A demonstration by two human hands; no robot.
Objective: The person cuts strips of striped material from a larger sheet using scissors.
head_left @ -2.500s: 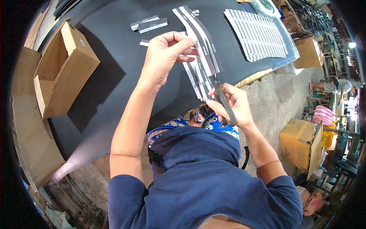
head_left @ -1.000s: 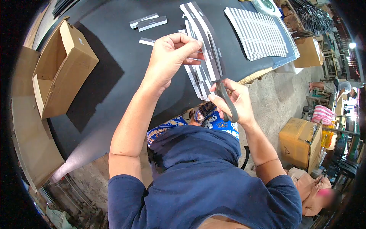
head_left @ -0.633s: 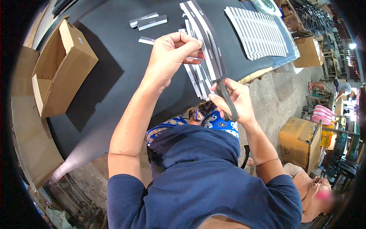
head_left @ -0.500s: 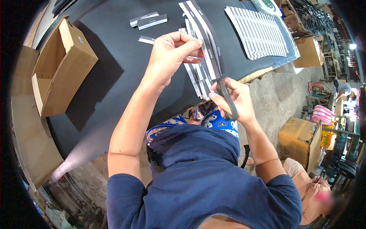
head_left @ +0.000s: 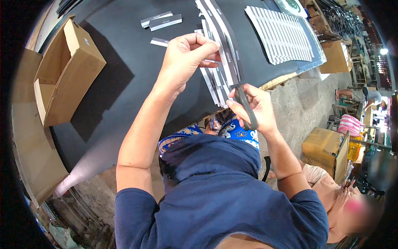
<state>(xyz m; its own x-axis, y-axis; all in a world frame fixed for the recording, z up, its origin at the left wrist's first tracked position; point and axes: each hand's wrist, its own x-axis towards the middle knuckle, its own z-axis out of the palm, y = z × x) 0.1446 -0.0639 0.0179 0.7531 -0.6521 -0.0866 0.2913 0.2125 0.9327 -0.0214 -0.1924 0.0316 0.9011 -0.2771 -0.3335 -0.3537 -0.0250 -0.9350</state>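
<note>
My left hand (head_left: 192, 54) pinches the edge of a long black-and-white printed strip (head_left: 225, 43), which bears the word "GENUINE". In my right hand (head_left: 256, 108) is a pair of black-handled scissors (head_left: 246, 106), their blades pointing up along the strip's near end. My fingers are wrapped round the handles. Under the held strip lie several loose cut strips (head_left: 212, 85) on the black tabletop. Short cut labels (head_left: 166, 23) lie stacked beyond my left hand, and a single label (head_left: 159, 42) rests just beside its knuckles.
A fanned stack of striped sheets (head_left: 278, 36) lies at the table's right. An open cardboard box (head_left: 76, 76) stands on the black table (head_left: 112, 25) at left. To the right are the concrete floor (head_left: 290, 103), another carton (head_left: 323, 147) and a nearby person (head_left: 331, 199).
My hands, the scissors and the strip stay almost where they were. The person at lower right has shifted slightly.
</note>
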